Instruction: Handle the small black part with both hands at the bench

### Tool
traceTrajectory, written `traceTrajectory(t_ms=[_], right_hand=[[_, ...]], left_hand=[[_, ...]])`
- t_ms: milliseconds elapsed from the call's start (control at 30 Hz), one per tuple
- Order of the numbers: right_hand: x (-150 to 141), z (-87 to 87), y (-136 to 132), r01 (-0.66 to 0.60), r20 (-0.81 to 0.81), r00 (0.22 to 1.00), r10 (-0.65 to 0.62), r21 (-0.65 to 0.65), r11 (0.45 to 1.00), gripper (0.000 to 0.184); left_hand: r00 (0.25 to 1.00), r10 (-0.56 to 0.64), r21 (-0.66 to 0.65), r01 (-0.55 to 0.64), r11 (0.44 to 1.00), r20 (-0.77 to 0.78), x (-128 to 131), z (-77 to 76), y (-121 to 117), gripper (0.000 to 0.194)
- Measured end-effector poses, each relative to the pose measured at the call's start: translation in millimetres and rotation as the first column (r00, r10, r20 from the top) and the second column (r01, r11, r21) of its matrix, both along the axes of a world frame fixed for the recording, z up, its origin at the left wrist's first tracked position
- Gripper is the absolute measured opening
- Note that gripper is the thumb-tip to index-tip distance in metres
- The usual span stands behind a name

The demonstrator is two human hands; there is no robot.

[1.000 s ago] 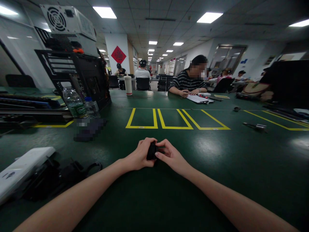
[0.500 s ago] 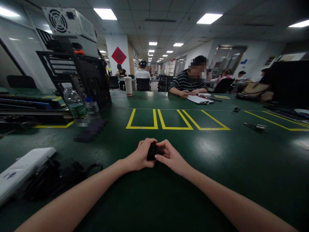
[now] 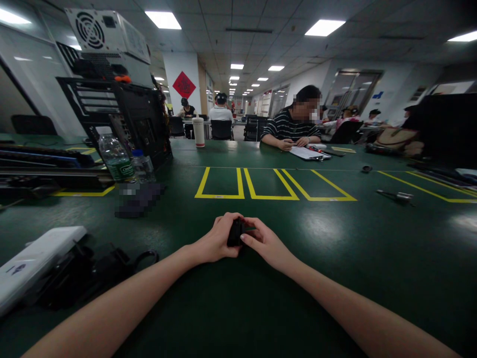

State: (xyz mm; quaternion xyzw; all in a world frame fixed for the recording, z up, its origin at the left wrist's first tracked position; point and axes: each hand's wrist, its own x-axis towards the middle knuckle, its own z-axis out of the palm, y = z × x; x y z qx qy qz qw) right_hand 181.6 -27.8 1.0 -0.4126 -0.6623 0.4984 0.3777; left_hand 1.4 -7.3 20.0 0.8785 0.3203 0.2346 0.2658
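Note:
A small black block-shaped object [image 3: 234, 232] is held between my hands, above the near middle of the green table [image 3: 238, 308]. My left hand [image 3: 219, 237] wraps round it from the left, thumb on the near side. From the right, the thumb and fingertips of my right hand [image 3: 265, 240] pinch its right side. Its exact kind is too dark to make out, and my fingers cover part of it. Beyond the hands, yellow tape outlines [image 3: 219, 197] mark the tabletop.
At left lie a white box [image 3: 40, 258] and black cables [image 3: 108, 266]. Behind them stand water bottles [image 3: 115, 156] and a computer case [image 3: 141, 119]. A metal tool [image 3: 400, 196] lies at right. Across the table a person in a striped shirt [image 3: 285, 124] leans over a clipboard [image 3: 307, 153].
My hands stay in nearly the same place. The right fingers have shifted slightly against the black object, and the gap between thumb and fingers looks a little wider.

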Motion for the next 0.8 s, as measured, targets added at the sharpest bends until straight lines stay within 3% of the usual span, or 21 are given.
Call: traceTrajectory(t_ms=[233,433,667,800], right_hand=[[-2.7,1.0,-2.4,-0.042,-0.040,0.998,0.045,0.068,0.997,0.028],[-2.7,2.6,-3.7,-0.048,-0.075,0.996,0.050,0.029,0.998,0.019],[-0.3,-0.2,-0.8,0.000,-0.014,1.000,0.000,0.024,1.000,0.033],[0.7,0.2,-0.5,-0.028,0.002,1.000,0.028,0.025,0.999,0.031]], left_hand=[[1.000,-0.016,0.081,0.018,0.997,-0.019,1.0,-3.2,1.3,0.063],[1.000,-0.011,0.058,0.012,0.998,-0.014,0.5,-2.2,0.7,0.062],[1.000,-0.023,0.018,0.023,1.000,-0.017,0.1,2.3,-0.9,0.060],[1.000,-0.013,0.019,0.013,1.000,-0.008,0.5,2.9,-1.4,0.060]])
